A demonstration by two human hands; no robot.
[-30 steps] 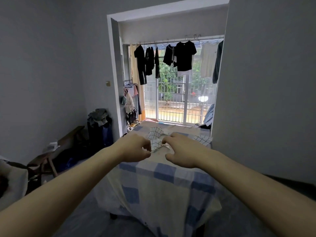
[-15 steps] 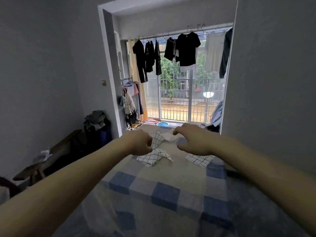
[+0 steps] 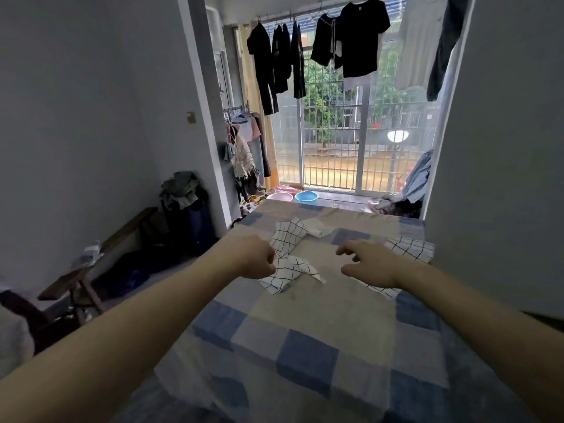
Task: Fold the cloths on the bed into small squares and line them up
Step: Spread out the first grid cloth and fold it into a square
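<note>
Two hands: over bed (image 3: 305, 340).
Left hand (image 3: 254, 257): pinches checked cloth (image 3: 288, 270).
Right hand (image 3: 370, 264): fingers loosely curled, holding nothing.
Far cloth (image 3: 410, 248): right edge.

In front of you stands the bed (image 3: 320, 346), covered with a sheet of blue, grey and cream squares. On its far half lie three white cloths with a thin dark grid: a crumpled cloth (image 3: 290, 273) nearest to you at the left, a second cloth (image 3: 287, 236) just behind it, and a third cloth (image 3: 409, 248) well apart at the right edge, beside the wall. A small plain white piece (image 3: 319, 228) lies next to the second cloth, toward the window.
</note>
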